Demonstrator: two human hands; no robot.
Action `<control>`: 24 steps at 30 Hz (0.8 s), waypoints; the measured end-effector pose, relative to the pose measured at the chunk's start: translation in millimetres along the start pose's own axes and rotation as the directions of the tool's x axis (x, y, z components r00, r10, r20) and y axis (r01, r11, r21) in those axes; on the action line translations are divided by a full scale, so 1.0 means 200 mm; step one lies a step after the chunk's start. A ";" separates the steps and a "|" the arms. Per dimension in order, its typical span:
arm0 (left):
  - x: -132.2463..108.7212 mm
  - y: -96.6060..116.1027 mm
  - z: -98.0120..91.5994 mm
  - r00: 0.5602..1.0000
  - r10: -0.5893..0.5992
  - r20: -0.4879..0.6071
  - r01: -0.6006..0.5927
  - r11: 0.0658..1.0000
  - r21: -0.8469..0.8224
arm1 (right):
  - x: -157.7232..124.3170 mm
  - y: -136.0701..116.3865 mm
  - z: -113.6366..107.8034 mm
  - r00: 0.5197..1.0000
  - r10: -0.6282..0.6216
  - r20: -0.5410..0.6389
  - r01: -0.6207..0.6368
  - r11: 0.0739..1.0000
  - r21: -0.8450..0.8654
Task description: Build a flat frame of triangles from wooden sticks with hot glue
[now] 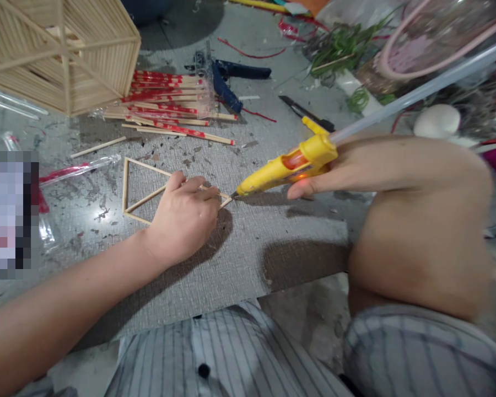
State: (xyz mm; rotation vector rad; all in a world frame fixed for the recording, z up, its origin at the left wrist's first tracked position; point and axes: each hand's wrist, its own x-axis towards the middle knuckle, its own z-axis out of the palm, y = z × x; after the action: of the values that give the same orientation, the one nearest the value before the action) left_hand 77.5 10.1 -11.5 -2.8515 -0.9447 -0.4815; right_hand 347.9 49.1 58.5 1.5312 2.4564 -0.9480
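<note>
Glue gun [268,173], stick frame [126,184];
my right hand [347,165] clutches the gun; curled left [190,215] pins frame inside mat's [248,259] near edge; wrappers [194,130] illegible.

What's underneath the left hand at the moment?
The middle of the wooden stick frame lies under the left hand, with the frame's two ends showing on either side. The hand covers that middle part, so any joints there can't be seen.

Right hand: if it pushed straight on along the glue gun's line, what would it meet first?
The stick frame, at its pointed corner. The glue gun in the right hand has its nozzle there; whether they touch is unclear. The left hand seems next beyond.
</note>
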 end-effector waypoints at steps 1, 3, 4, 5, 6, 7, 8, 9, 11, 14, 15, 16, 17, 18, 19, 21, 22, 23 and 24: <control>0.00 0.00 0.00 1.000 -0.003 0.002 0.003 1.000 -0.005 | 0.00 0.00 0.00 0.998 0.034 0.046 -0.034 0.999 0.014; 0.00 0.00 0.00 1.000 -0.008 0.009 0.008 1.000 -0.013 | 0.01 -0.02 -0.01 0.991 0.078 0.109 -0.083 0.996 0.040; 0.00 0.00 0.00 1.000 -0.007 0.011 0.007 1.000 -0.013 | 0.01 -0.02 -0.01 0.991 0.079 0.111 -0.085 0.995 0.046; 0.00 0.00 0.00 1.000 -0.005 0.010 0.005 1.000 -0.012 | 0.01 -0.02 -0.01 0.991 0.075 0.112 -0.081 0.995 0.054; 0.00 0.00 0.00 1.000 0.001 0.008 -0.001 1.000 -0.009 | 0.01 -0.03 -0.01 0.991 0.069 0.116 -0.077 0.995 0.062; 0.00 0.00 0.01 1.000 0.008 0.007 -0.007 1.000 -0.007 | 0.01 -0.03 -0.01 0.991 0.065 0.115 -0.073 0.995 0.065; 0.00 0.00 0.01 1.000 0.014 0.006 -0.014 1.000 -0.005 | 0.01 -0.02 -0.01 0.992 0.062 0.111 -0.070 0.996 0.064; 0.00 0.00 0.01 1.000 0.017 0.005 -0.017 1.000 -0.004 | 0.01 -0.02 -0.01 0.992 0.059 0.108 -0.066 0.996 0.061; 0.00 0.00 0.01 1.000 0.016 0.008 -0.016 1.000 -0.003 | 0.01 -0.01 0.00 0.993 0.049 0.108 -0.055 0.997 0.049; 0.00 -0.01 0.00 1.000 0.015 0.013 -0.014 1.000 -0.008 | 0.01 -0.01 0.00 0.992 0.048 0.118 -0.052 0.998 0.030; 0.00 -0.01 0.00 1.000 0.017 0.013 -0.017 1.000 -0.010 | 0.01 -0.01 0.00 0.992 0.048 0.117 -0.051 0.998 0.025; 0.00 -0.01 0.00 1.000 0.020 0.014 -0.020 1.000 -0.011 | 0.01 -0.02 0.00 0.992 0.050 0.114 -0.053 0.998 0.018; 0.00 -0.01 -0.01 1.000 0.022 0.015 -0.022 1.000 -0.009 | 0.01 -0.02 0.00 0.992 0.051 0.112 -0.052 0.999 0.013; 0.00 -0.01 -0.01 1.000 0.023 0.018 -0.022 1.000 -0.006 | 0.01 -0.03 0.00 0.992 0.049 0.113 -0.050 0.999 0.008; 0.00 -0.01 -0.01 1.000 0.021 0.021 -0.021 1.000 -0.003 | 0.01 -0.03 0.00 0.992 0.050 0.113 -0.050 0.999 0.001; 0.00 -0.01 -0.01 1.000 0.018 0.025 -0.018 1.000 -0.001 | 0.02 -0.04 0.00 0.992 0.069 0.108 -0.066 0.997 -0.026; 0.00 -0.01 -0.01 0.999 0.018 0.027 -0.018 1.000 -0.003 | 0.02 -0.04 0.00 0.991 0.079 0.106 -0.075 0.996 -0.037; 0.00 -0.01 -0.01 0.999 0.018 0.027 -0.018 1.000 -0.007 | 0.02 -0.04 0.00 0.991 0.087 0.104 -0.082 0.996 -0.045; 0.00 -0.01 -0.01 0.999 0.019 0.028 -0.018 1.000 -0.012 | 0.02 -0.04 0.00 0.991 0.092 0.100 -0.088 0.995 -0.051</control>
State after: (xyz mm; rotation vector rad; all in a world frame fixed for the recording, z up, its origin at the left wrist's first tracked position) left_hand 75.7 11.4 -9.4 -2.8818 -0.9220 -0.4484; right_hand 339.1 49.8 61.2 1.5242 2.3023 -0.9226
